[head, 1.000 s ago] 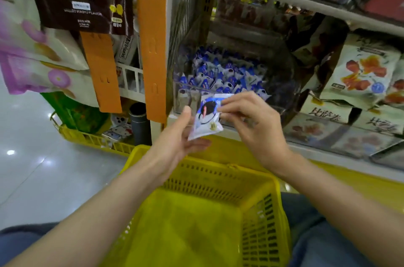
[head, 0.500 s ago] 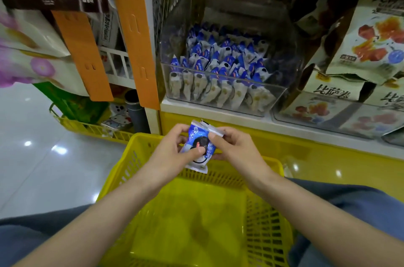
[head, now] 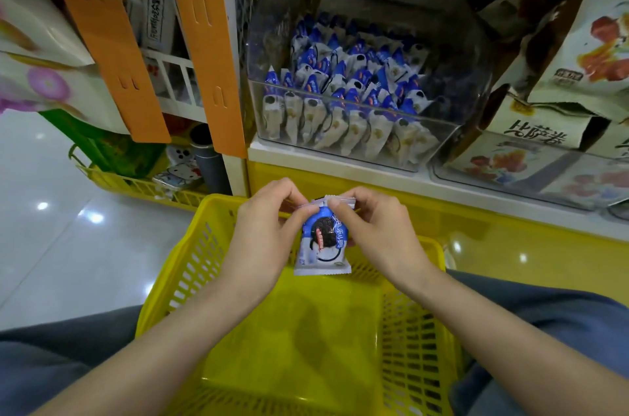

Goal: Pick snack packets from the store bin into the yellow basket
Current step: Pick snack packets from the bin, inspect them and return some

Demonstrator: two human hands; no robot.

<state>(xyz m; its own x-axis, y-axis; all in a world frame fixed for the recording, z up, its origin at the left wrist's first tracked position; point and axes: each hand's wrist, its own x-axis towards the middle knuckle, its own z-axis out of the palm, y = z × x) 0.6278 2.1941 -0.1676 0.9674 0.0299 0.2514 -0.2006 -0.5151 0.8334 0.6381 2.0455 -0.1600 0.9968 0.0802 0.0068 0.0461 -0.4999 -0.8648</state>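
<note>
Hanging upright over the far rim of the yellow basket [head: 340, 320]: one blue-and-white snack packet [head: 323, 245], pinched at its top seal by left hand [head: 269, 228] and right hand [head: 377, 231], fingers of both clamped on it. Clear store bin [head: 442, 129], far on the shelf [head: 340, 170], holds matching packets.

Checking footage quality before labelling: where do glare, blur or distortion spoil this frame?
Head view: lights glare off the floor and yellow shelf front; hanging bags at left are smeared; the wide lens tilts the orange uprights; the snack packet between left hand and right hand is sharp; shadows fall in the yellow basket.
</note>
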